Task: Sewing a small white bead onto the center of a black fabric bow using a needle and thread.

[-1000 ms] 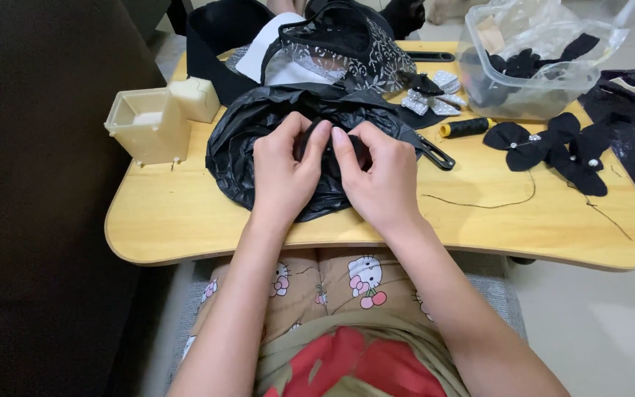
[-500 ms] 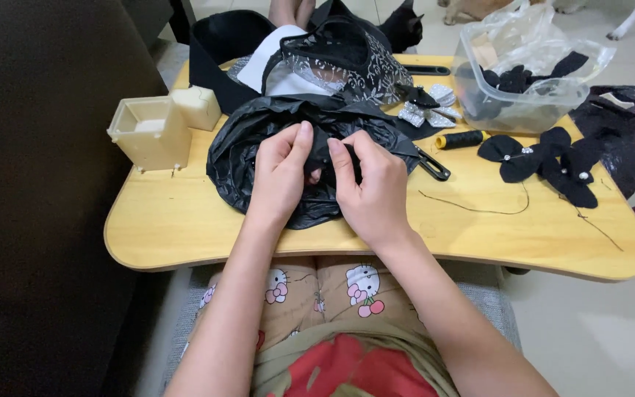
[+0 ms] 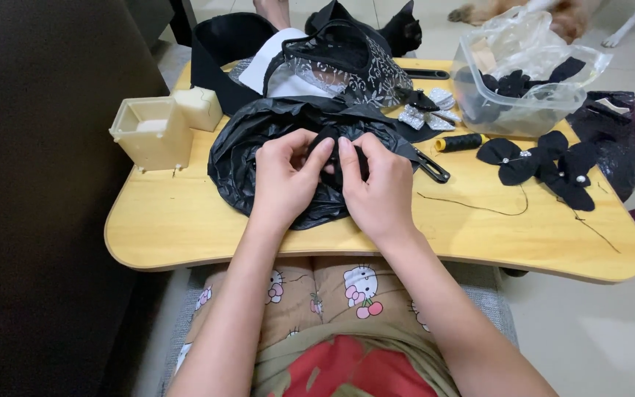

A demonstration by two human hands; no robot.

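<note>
My left hand (image 3: 288, 176) and my right hand (image 3: 378, 184) meet over a crumpled black plastic bag (image 3: 240, 151) on a small wooden lap table (image 3: 185, 231). Both hands pinch a small piece of black fabric (image 3: 330, 151) between fingertips and thumbs, just above the bag. The fabric is mostly hidden by my fingers. A loose black thread (image 3: 479, 208) lies on the table to the right of my right hand.
A cream plastic box (image 3: 152, 132) stands at the table's left. Black fabric flowers (image 3: 545, 162) and a black thread spool (image 3: 463, 142) lie right. A clear container (image 3: 527, 88) of black pieces sits at the back right, lace fabric (image 3: 347, 62) behind the bag. A black cat (image 3: 402, 29) lies beyond the table.
My hands have drawn closer together and lifted slightly, fingertips now pinching the small black fabric piece. The view has shifted a little; the objects on the table stay where they were.
</note>
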